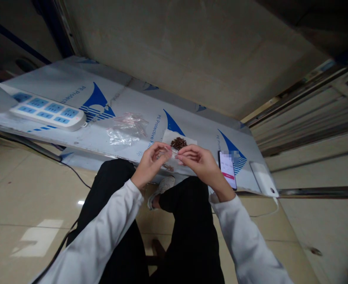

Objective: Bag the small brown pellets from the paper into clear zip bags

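Film-covered bench (132, 100) holds paper (169, 135), seemingly to corral brown pieces (178, 142); left hand (153, 162) and right hand (202, 162) pinch a clear item (174, 154).

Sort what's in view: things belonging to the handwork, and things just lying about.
Likely part of the work:
left hand and right hand, fingertips close together; what they pinch is unclear
brown pieces, heaped
white sheet under the heap
clear plastic bags, probably

Apparently just lying about:
phone
power strip
white device with a cable
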Demonstrator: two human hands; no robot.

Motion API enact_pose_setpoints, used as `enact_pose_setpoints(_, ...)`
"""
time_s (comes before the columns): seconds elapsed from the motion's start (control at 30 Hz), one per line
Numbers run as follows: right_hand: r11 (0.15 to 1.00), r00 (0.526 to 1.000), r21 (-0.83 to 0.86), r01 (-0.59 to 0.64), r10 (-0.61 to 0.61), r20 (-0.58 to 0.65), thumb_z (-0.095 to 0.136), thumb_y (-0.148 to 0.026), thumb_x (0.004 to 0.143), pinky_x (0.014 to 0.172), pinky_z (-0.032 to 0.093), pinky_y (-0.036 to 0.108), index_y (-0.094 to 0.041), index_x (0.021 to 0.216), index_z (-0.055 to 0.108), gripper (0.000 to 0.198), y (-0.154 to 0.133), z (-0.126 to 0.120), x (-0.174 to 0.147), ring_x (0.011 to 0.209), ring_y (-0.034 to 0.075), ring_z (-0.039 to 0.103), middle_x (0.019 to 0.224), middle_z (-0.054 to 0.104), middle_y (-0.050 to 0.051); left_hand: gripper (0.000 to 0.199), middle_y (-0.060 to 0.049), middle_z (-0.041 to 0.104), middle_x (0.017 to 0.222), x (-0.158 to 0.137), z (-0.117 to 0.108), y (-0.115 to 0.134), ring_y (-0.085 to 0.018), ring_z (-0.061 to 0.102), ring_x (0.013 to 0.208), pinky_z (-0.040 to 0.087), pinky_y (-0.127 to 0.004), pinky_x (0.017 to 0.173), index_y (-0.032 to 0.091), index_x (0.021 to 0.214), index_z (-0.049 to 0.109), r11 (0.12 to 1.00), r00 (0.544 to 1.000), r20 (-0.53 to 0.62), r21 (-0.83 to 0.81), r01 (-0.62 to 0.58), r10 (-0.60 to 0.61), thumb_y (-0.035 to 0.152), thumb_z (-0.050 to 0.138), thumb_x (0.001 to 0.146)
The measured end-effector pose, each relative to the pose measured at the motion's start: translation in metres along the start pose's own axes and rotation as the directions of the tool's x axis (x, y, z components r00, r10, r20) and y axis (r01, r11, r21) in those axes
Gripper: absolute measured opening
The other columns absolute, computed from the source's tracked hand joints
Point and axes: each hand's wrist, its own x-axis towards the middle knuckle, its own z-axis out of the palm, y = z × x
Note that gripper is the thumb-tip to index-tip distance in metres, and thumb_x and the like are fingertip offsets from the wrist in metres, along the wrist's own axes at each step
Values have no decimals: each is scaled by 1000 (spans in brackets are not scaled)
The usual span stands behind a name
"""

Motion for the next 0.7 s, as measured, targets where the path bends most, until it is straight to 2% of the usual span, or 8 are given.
enact_pose_setpoints(0.07, 997, 999, 75, -26, 30, -43, 75, -37, 69, 66, 52, 28, -20, 91, 62, 31, 1, -1, 0, 66, 15, 66, 73, 69, 1, 22, -3, 64, 79, 1, 0, -1, -13, 60, 74, 47, -25, 72, 15, 81, 61, 995, 996, -45, -68, 77, -80, 36, 65, 78)
enact_pose_setpoints(0.17, 995, 994, 93, -36, 45, -100, 78, -36, 65, 65, 50, 27, -20, 101, 62, 43, 2, 3, -1, 66, 14, 65, 75, 71, 1, 24, -2, 67, 75, 0, 2, -3, -12, 61, 70, 48, -24, 70, 15, 78, 64, 986, 990, -76, -131, 106, -116, 37, 72, 72)
enact_pose_setpoints(0.27, 993, 990, 107, -45, 58, -125, 79, -39, 62, 68, 50, 28, -18, 89, 68, 35, 7, 10, 0, 70, 15, 64, 78, 71, 3, 25, -2, 67, 72, -4, 6, -2, -12, 61, 66, 48, -23, 68, 14, 75, 65, 981, 986, -113, -165, 105, -124, 37, 74, 69)
enact_pose_setpoints(0.37, 987, 988, 146, -65, 84, -131, 78, -42, 62, 67, 49, 28, -16, 73, 70, 29, 10, 16, 1, 66, 15, 62, 71, 70, 3, 27, -1, 66, 67, -6, 7, 0, -11, 61, 62, 48, -22, 64, 14, 73, 64, 974, 979, -132, -185, 131, -157, 38, 75, 68)
enact_pose_setpoints(0.6, 963, 983, 236, -129, 156, -99, 81, -42, 56, 62, 48, 26, -17, 73, 72, 32, 4, 18, 0, 60, 13, 60, 67, 69, 2, 27, -2, 68, 69, -5, 5, 5, -11, 62, 63, 50, -23, 66, 13, 75, 68, 968, 979, -39, -159, 194, -203, 38, 75, 68)
enact_pose_setpoints(0.7, 926, 967, 319, -202, 241, -88, 80, -41, 59, 58, 47, 24, -15, 75, 73, 32, 8, 17, -4, 58, 12, 59, 66, 69, 2, 26, 0, 65, 64, -5, 6, 3, -10, 59, 58, 49, -21, 61, 14, 71, 66, 964, 971, -98, -176, 200, -219, 38, 75, 67)
